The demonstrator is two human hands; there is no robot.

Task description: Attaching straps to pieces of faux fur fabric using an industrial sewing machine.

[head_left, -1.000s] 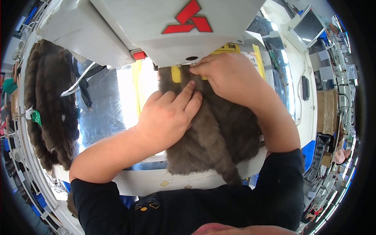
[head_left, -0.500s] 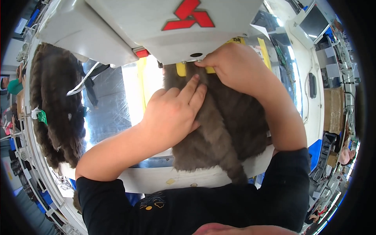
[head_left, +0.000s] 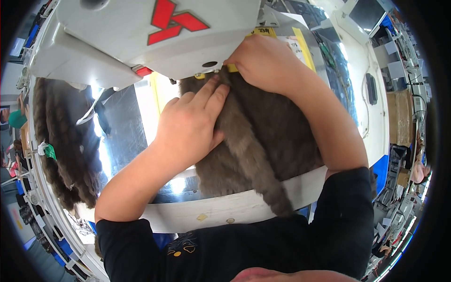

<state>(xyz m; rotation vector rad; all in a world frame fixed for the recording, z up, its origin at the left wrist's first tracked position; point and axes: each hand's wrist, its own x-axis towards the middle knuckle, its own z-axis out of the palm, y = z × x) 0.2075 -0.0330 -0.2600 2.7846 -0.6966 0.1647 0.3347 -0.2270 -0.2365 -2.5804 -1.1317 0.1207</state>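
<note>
A brown fur piece lies under the head of a white sewing machine, with a narrow, lighter fur strip running along its top toward me. My left hand rests on the fur, index and middle fingers stretched out toward the needle area and the thumb spread to the side. Close to the machine head, my right hand is closed, its fingers curled and pinching the fur at its far end. The needle and the exact pinch point are hidden by the machine head and my fingers.
Several long brown fur pieces hang over the table's left side, a bit of green plastic on them. A shiny metal plate lies left of the work. Yellow strips mark the surface beyond my right hand. A cardboard box stands far right.
The machine and fur now appear farther left in the picture, and the fur strip's tail has straightened slightly. Both hands keep their places at the machine head, hold unchanged.
</note>
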